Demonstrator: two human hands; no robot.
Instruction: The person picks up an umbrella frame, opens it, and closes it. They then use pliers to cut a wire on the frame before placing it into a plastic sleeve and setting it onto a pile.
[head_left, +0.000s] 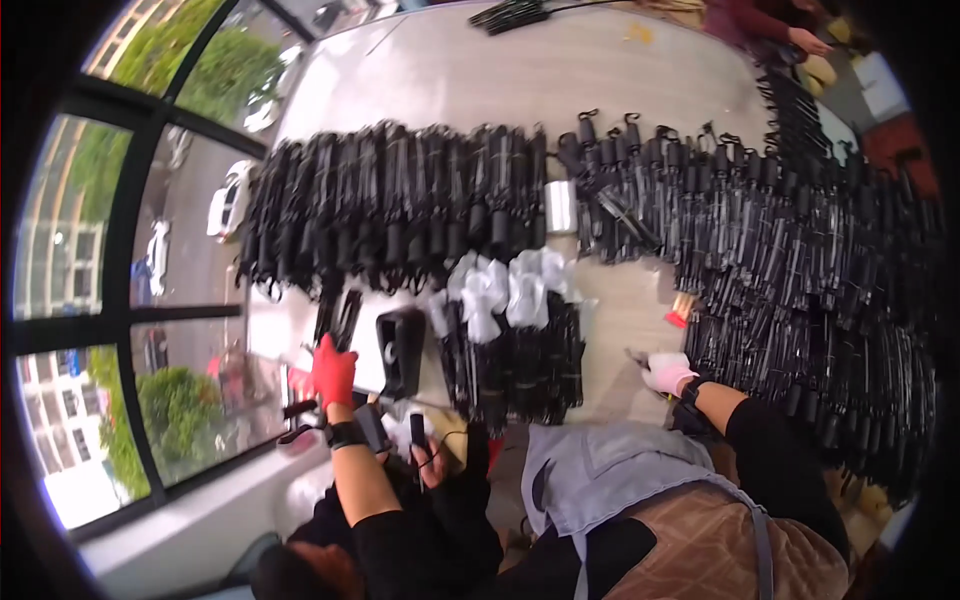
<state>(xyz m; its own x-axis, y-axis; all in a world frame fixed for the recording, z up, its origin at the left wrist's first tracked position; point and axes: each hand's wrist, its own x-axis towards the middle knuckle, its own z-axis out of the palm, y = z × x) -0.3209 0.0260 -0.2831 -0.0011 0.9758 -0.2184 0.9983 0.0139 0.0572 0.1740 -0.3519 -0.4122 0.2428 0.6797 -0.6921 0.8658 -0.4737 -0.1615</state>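
While the left hand (334,372), in a red glove, is resting at eight o'clock in the head view, it is sitting just below some slim black umbrellas (347,318), near their lower ends; whether it is gripping or only touching them I cannot tell, nor how wide its fingers are standing. At four o'clock the right hand (664,373), in a pale pink glove, is curling narrowly around a slim dark thing (636,356), whose tip is poking out toward ten o'clock and is too small to identify.

Between the two hands, at five o'clock, a bundle of umbrellas (512,370) with white wrapping is lying, and a black hollow stand (398,350) is blocking the way from it to the left hand. A long row of black umbrellas (390,195) is filling eleven o'clock on the pale worktop (450,75), while a broader heap of umbrellas (800,290) is covering three o'clock. Between row and heap, a white cylinder (561,207) is sitting at one o'clock. Between six and seven o'clock, a co-worker's hand (431,463) is holding a dark handheld thing (417,430).

Two gloved hands, one stand, one cylinder and one bundle are showing; the umbrellas are overlapping too closely to count.
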